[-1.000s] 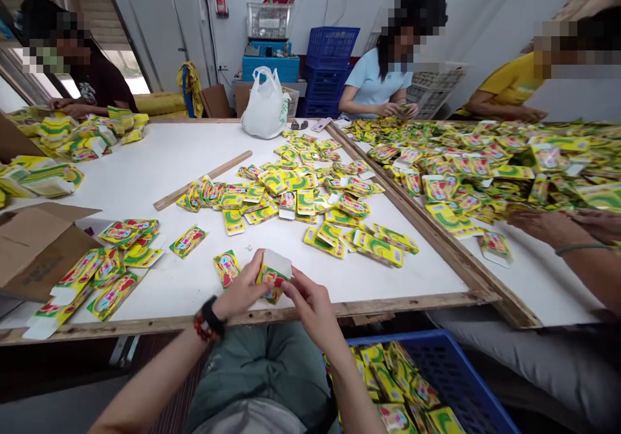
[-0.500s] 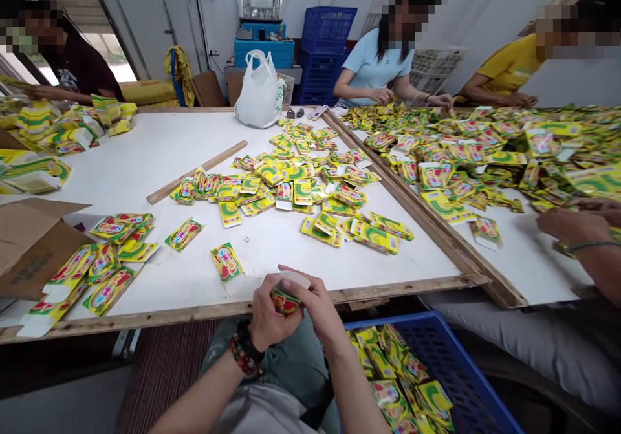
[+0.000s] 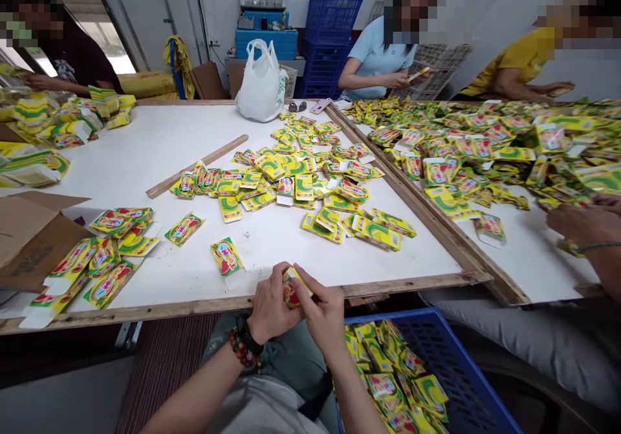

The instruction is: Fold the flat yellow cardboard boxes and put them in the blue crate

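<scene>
Over the table's front edge, my left hand (image 3: 274, 304) and my right hand (image 3: 323, 311) are both closed on one small yellow-green carton (image 3: 292, 286) with red fruit print. Fingers cover most of it. My right thumb and index finger press at its upper end. Just beyond my hands a flattish carton (image 3: 226, 257) lies on the white table (image 3: 184, 279), its white flap toward me. Another carton (image 3: 185, 228) lies farther left. A heap of similar cartons (image 3: 291, 169) spreads over the middle of the table. Below my right forearm a blue crate (image 3: 466, 382) holds many cartons.
A cardboard box (image 3: 39, 240) stands at left beside several cartons (image 3: 109, 253). A wooden strip (image 3: 198, 165) lies on the table, and a wooden divider (image 3: 412, 201) borders a large pile at right. A white plastic bag (image 3: 261, 85) stands behind. Co-workers sit around; one's hand (image 3: 579, 227) is at right.
The white flap standing up at the carton's top is no longer visible; a yellow end shows there instead. My right fingers have shifted across it. The co-worker in light blue has raised a carton.
</scene>
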`<action>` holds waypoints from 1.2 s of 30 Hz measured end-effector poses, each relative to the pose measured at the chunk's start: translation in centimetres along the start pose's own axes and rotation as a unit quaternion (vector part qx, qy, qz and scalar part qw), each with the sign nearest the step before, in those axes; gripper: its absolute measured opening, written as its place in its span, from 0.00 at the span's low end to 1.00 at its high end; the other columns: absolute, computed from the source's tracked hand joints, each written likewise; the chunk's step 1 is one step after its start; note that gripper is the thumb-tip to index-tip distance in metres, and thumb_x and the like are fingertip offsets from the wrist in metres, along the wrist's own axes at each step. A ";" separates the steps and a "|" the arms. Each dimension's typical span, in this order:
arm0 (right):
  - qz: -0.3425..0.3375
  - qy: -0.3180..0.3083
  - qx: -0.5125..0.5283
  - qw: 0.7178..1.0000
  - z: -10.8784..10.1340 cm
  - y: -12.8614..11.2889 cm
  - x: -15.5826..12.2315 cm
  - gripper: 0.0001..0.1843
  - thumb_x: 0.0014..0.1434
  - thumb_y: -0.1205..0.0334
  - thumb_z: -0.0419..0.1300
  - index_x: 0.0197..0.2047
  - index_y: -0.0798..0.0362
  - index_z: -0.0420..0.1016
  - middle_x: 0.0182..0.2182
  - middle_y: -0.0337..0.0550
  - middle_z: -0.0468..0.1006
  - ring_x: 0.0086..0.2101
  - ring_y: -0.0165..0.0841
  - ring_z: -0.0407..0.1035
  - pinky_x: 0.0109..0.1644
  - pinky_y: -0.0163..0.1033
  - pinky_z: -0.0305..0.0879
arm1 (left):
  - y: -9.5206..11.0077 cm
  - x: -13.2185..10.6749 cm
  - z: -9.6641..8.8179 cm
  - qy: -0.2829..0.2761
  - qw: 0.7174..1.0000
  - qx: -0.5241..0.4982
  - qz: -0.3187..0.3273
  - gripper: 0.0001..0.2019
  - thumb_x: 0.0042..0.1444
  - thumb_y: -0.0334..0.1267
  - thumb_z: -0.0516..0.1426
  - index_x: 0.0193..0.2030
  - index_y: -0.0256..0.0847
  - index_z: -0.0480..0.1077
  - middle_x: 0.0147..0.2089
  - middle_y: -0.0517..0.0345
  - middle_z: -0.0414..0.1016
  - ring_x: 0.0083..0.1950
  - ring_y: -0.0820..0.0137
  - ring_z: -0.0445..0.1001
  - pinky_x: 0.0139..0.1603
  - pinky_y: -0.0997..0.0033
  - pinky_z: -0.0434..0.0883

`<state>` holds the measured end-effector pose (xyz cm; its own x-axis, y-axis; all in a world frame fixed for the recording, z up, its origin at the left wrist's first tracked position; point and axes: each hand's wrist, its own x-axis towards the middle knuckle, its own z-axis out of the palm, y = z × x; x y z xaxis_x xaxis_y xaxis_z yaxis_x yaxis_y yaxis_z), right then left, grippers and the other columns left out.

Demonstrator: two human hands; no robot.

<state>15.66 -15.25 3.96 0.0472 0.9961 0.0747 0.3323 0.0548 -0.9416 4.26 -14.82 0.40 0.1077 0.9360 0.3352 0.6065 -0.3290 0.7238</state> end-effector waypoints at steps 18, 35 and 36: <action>-0.226 -0.085 -0.075 0.968 -0.8 -0.2 0.0 0.18 0.62 0.65 0.55 0.54 0.48 0.75 0.42 0.44 0.81 0.37 0.32 0.77 0.39 0.33 0.73 | 0.5 0.4 -2.3 -0.156 0.986 -0.053 0.024 0.24 0.48 0.43 0.58 0.50 0.39 0.56 0.33 0.59 0.68 0.29 0.66 0.69 0.28 0.69 0.64; -0.008 -0.083 -0.023 0.996 -2.1 -0.5 -0.5 0.26 0.58 0.43 0.56 0.51 0.52 0.77 0.49 0.50 0.77 0.50 0.43 0.72 0.57 0.49 0.66 | -8.3 7.1 -13.1 -0.014 0.960 0.237 -0.152 0.26 0.59 0.49 0.51 0.57 0.33 0.55 0.55 0.41 0.64 0.53 0.58 0.69 0.51 0.60 0.68; 0.003 -0.094 0.032 0.995 -0.6 -1.1 -0.3 0.27 0.60 0.43 0.54 0.53 0.52 0.76 0.51 0.50 0.76 0.52 0.41 0.70 0.59 0.48 0.64 | -6.6 6.0 -11.4 0.026 0.975 0.182 -0.121 0.28 0.58 0.50 0.52 0.59 0.35 0.52 0.54 0.42 0.65 0.48 0.60 0.71 0.47 0.60 0.70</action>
<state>15.84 -15.63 5.13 -0.1298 0.9915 0.0119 0.2710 0.0470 -0.9614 -8.06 -8.49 4.50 -0.1076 0.9698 0.2188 0.8502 -0.0243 0.5260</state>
